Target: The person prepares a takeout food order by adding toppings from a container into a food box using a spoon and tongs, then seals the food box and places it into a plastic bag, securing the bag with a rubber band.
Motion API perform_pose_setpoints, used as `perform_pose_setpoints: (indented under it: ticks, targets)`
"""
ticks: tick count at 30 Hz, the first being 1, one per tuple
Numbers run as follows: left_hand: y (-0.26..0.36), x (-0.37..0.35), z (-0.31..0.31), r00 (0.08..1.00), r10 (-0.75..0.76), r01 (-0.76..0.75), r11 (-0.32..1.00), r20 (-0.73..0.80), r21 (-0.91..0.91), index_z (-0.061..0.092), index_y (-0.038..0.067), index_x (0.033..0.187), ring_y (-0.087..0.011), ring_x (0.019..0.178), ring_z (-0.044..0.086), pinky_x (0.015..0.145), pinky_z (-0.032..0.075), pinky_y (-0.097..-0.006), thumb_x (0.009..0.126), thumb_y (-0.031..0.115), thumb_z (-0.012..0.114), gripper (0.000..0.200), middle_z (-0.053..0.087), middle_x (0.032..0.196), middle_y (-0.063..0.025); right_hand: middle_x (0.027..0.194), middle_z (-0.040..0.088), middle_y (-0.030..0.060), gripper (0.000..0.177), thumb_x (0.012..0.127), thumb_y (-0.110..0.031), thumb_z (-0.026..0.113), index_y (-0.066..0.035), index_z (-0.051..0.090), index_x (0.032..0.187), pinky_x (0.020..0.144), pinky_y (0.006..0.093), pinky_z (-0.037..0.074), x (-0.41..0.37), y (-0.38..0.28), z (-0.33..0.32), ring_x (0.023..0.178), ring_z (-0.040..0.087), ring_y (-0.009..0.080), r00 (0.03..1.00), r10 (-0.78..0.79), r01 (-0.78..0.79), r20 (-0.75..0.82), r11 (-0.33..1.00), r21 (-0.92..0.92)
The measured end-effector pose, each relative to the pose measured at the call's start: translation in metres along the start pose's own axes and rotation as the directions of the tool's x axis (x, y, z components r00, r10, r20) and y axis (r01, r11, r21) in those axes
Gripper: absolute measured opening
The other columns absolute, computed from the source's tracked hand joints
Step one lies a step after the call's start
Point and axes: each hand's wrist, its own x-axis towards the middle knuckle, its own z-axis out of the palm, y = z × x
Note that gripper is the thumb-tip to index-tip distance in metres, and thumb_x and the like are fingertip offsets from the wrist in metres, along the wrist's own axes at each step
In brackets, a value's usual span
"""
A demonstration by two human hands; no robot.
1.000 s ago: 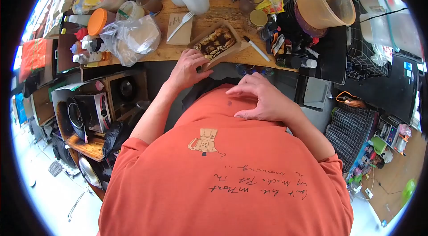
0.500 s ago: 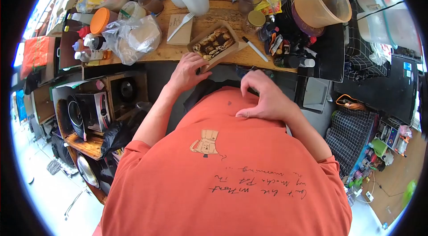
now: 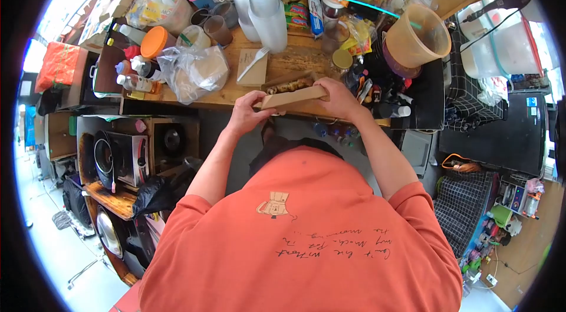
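A brown cardboard food box (image 3: 295,98) is between my hands at the table's front edge, its near flap raised. Inside it lies browned food with dark topping (image 3: 290,86), partly hidden by that flap. My left hand (image 3: 247,113) pinches the flap's left end, thumb below and fingers above. At the right end, my right hand (image 3: 338,99) grips the box with its fingers curled over the corner. Behind the box, a white plastic fork (image 3: 253,66) rests on a flat brown cardboard piece (image 3: 257,74).
Left on the wooden table (image 3: 236,95) are a clear plastic bag (image 3: 194,73), an orange-lidded jar (image 3: 156,42) and bottles. Stacked clear cups (image 3: 268,23) stand behind. To the right are a glass jar (image 3: 342,61), a large tan tub (image 3: 417,35) and a black holder with small items.
My right hand has moved from in front of my shirt onto the box's right end. The box has turned more level across, and its near flap now stands up. The view has shifted.
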Motion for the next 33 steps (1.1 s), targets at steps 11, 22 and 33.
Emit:
perform_pose_setpoints:
  ticks: [11, 22, 33]
  targets:
    - [-0.036, 0.023, 0.015, 0.981, -0.184, 0.135, 0.878, -0.064, -0.458, 0.066, 0.002, 0.123, -0.0087, 0.088, 0.066, 0.077, 0.054, -0.0252, 0.084, 0.009, 0.084, 0.044, 0.071, 0.099, -0.0026, 0.108, 0.068, 0.011, 0.073, 0.078, -0.024, 0.089, -0.001, 0.052, 0.136, 0.087, 0.0332, 0.052, 0.009, 0.004, 0.017, 0.101, 0.064, 0.0188, 0.929, 0.367, -0.365, 0.043, 0.895, 0.257]
    - [-0.11, 0.049, 0.047, 0.894, -0.385, 0.304, 0.897, -0.23, -0.321, 0.065, -0.007, 0.125, -0.0222, 0.105, 0.069, 0.091, 0.055, -0.036, 0.088, 0.027, 0.079, 0.053, 0.073, 0.113, -0.0162, 0.128, 0.065, 0.0159, 0.083, 0.076, -0.025, 0.089, 0.0, 0.044, 0.141, 0.099, 0.0366, 0.051, 0.014, 0.054, 0.075, 0.117, 0.063, 0.024, 0.83, 0.552, -0.486, -0.074, 0.783, 0.387]
    - [-0.069, 0.037, 0.052, 0.9, -0.381, 0.273, 0.871, -0.212, -0.409, 0.066, 0.0, 0.123, -0.0179, 0.097, 0.067, 0.084, 0.053, -0.0334, 0.093, 0.032, 0.075, 0.044, 0.071, 0.109, -0.0122, 0.133, 0.062, 0.01, 0.078, 0.081, -0.005, 0.085, -0.006, 0.044, 0.147, 0.097, 0.0383, 0.055, 0.008, 0.027, 0.055, 0.121, 0.061, 0.0208, 0.721, 0.601, -0.601, 0.344, 0.297, 0.742]
